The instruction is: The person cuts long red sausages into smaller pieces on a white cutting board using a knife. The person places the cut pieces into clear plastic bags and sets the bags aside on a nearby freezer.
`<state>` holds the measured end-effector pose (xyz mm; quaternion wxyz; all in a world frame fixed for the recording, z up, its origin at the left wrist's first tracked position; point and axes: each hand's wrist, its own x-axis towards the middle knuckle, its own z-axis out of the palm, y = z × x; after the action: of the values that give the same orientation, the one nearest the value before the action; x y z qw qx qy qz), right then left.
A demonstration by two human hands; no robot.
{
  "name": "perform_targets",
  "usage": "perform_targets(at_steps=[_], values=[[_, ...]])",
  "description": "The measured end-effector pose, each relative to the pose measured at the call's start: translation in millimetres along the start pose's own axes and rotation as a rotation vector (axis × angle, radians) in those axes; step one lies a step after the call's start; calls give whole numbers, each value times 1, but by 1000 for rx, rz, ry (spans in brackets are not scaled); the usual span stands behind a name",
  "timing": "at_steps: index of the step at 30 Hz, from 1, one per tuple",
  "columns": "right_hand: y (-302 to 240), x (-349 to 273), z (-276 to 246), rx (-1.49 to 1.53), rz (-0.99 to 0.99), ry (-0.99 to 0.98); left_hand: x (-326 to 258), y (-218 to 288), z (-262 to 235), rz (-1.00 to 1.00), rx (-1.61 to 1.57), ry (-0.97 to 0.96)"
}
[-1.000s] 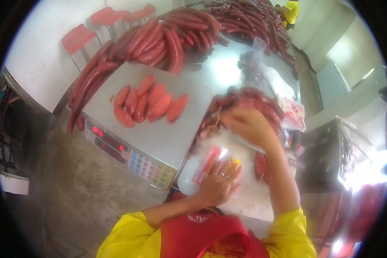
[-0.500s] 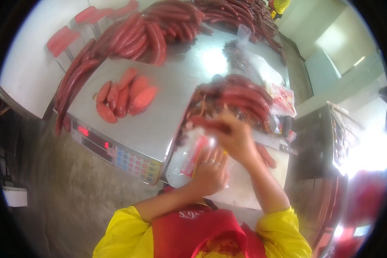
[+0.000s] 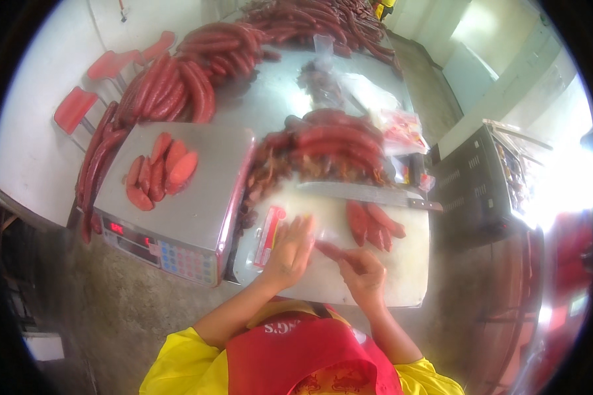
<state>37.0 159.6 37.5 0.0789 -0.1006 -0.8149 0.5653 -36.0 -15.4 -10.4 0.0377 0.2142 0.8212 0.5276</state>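
Observation:
My right hand [image 3: 365, 275] grips a short dark-red sausage piece [image 3: 329, 250] and points it toward the mouth of a clear plastic bag with a red and yellow label [image 3: 268, 236]. Pressed flat on that bag, my left hand [image 3: 290, 253] has its fingers stretched out. Both rest over a white cutting board [image 3: 402, 276]. Several cut sausage pieces [image 3: 374, 226] lie on the board to the right. Behind them a long knife [image 3: 369, 194] lies across the board's far edge, its handle to the right.
At the left stands a metal scale [image 3: 211, 171] bearing several sausage pieces [image 3: 157, 170]. Whole sausages [image 3: 339, 139] and brownish scraps [image 3: 277, 168] lie beyond the board. More sausages [image 3: 178, 92] cover the steel table [image 3: 263, 89]. Printed plastic packages [image 3: 402, 131] sit at the right.
My right hand has come down and nearer with the sausage piece, to the bag's mouth. My left hand has flattened on the bag. The whole view has shifted.

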Motion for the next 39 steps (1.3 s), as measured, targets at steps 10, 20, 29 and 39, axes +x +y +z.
perform_targets(at_steps=[10,20,29,39], values=[[8,31,33,-197,-436,127,1,-1,2,59,47,17],[41,61,51,-646,-502,-303,-3,-7,0,236,218,-85],[-6,80,24,-1123,-369,-771,-1,2,-7,209,200,-181],[-150,153,162,-444,-1003,-613,5,0,-28,190,235,245]])
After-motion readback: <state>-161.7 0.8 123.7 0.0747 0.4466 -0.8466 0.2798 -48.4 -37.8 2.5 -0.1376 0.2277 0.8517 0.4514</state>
